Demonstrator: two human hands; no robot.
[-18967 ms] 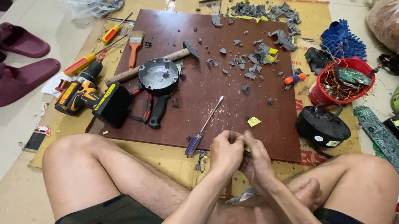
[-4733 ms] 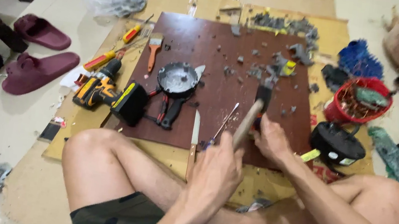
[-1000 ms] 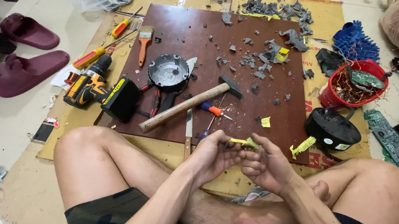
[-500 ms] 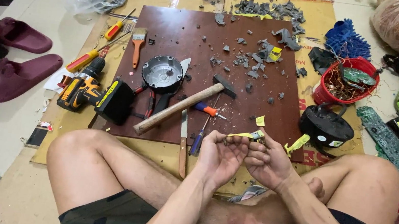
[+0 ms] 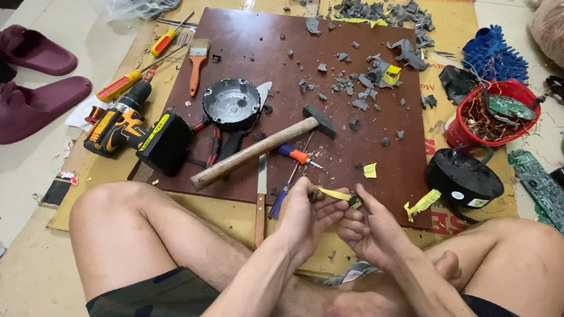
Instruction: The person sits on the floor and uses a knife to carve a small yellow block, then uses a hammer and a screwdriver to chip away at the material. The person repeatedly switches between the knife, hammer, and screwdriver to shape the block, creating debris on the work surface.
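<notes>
I sit cross-legged in front of a dark brown board. My left hand and my right hand meet over the board's near edge and together pinch a small part wrapped in yellow tape. A strip of the tape stretches between my fingertips. Just beyond my hands a wooden-handled hammer lies diagonally on the board. Next to it are a chisel and small screwdrivers. Torn yellow tape scraps lie by my right hand.
On the board's left side are a grey round metal housing, pliers, a paintbrush and a yellow-black cordless drill. Grey broken pieces litter the far side. A black round unit, red bucket, green basket and circuit boards sit right; maroon slippers left.
My hands have stayed at the board's near edge, and the yellow tape is pulled out a little further between my fingers. The hammer lies where it was.
</notes>
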